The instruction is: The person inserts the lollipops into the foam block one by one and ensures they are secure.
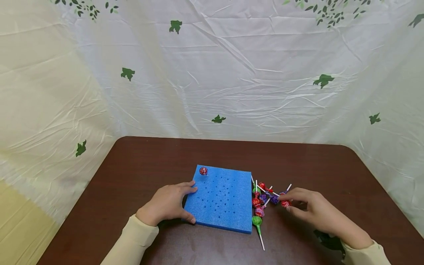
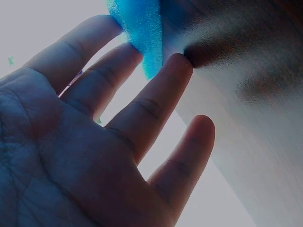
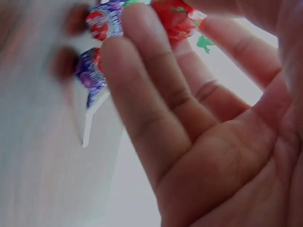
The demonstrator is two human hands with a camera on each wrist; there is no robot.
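My left hand [image 1: 170, 204] rests against the left side of a blue foam board [image 1: 222, 222] dotted with small holes. Its fingers are fairly straight in the left wrist view, with fingertips touching the foam's edge [image 2: 154, 42]. One red-wrapped lollipop [image 1: 203, 170] stands in the board's far left corner. To the right of the board, my right hand [image 1: 319, 211] pinches a red lollipop [image 1: 286, 203] between thumb and fingers. In the right wrist view that red lollipop [image 3: 176, 23] is partly covered by the fingers. Purple lollipops [image 3: 87, 73] lie just beyond them.
Several lollipops in red, purple and pink [image 1: 259, 211] wrappers lie jumbled along the board's right edge. A green lollipop [image 1: 257, 221] lies nearest, its stick pointing towards me. The brown table [image 1: 159, 162] meets a white leaf-patterned cloth [image 1: 232, 73] behind.
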